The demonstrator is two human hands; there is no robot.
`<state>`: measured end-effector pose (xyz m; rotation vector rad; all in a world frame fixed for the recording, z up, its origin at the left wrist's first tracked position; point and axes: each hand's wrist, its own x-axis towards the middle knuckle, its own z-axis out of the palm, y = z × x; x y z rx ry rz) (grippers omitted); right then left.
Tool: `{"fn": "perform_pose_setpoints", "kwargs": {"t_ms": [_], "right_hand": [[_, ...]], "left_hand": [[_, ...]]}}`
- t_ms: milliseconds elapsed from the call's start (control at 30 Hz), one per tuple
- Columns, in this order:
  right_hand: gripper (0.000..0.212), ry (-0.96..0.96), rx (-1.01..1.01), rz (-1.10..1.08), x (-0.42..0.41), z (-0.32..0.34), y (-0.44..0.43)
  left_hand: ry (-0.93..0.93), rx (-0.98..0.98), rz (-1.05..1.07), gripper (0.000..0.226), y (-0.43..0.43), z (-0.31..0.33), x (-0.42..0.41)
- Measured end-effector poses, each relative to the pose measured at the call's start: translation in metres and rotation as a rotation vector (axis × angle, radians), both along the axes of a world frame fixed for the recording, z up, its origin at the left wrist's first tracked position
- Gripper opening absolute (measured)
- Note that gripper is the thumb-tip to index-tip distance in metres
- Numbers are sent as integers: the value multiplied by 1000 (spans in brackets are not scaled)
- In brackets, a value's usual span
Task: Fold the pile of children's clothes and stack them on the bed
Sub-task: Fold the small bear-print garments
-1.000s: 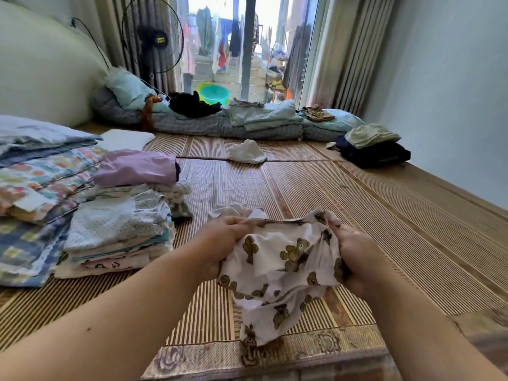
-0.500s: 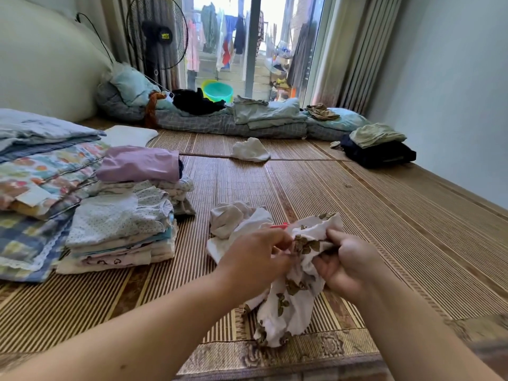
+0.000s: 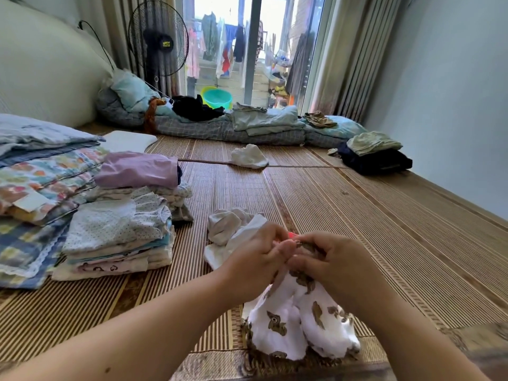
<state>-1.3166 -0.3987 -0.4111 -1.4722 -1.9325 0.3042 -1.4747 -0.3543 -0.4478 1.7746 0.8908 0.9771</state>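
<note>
- Both hands meet near the middle of the bed. The left hand (image 3: 254,261) and right hand (image 3: 334,258) are pressed close together, fingers curled, each pinching the bunched top of one garment.
- That garment, a white piece with a brown animal print (image 3: 286,328), hangs down from the hands. Its lower edge rests crumpled on the woven bed mat (image 3: 343,204) at the near edge.
- A small pink bit shows between the fingertips; what it is cannot be told.
- Just beyond the hands, touching the mat, lies an unfolded pale cream garment (image 3: 228,224).
- To the left stands a stack of folded children's clothes (image 3: 118,237) with a dotted white piece on top.
- Just behind it is a second stack topped by a lilac garment (image 3: 137,169).
- Further left, folded patterned quilts (image 3: 38,177) lie piled against the stacks.
- A small white garment (image 3: 248,156) lies alone on the mat, far from the hands.
- At the far right, a pale green folded piece sits on a dark pile (image 3: 379,162).
- Along the far edge runs a row of grey and blue bedding (image 3: 228,130), with a standing fan (image 3: 158,39) behind it on the left.
</note>
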Motion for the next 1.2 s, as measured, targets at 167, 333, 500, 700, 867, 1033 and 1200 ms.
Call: {"fn": "perform_pose_setpoints", "kwargs": {"t_ms": [167,333,500,700,867,1033,1200], "right_hand": [[13,33,93,-113,15,30,-1],[17,33,148,-192,36,97,15],[22,174,220,-167,41,167,28],[24,300,332,-237,24,225,43],[22,353,332,-222,11,254,46],[23,254,294,-110,4,267,34],[24,275,183,-110,-1,266,29]], "left_hand": [[136,-88,-190,23,-4,-2,-6],[374,133,5,20,22,74,-31],[575,426,225,24,48,177,-53],[670,590,467,31,50,273,-59],[758,692,522,37,38,319,-68],[732,689,541,30,31,334,-88],[619,515,493,23,24,324,-95]]}}
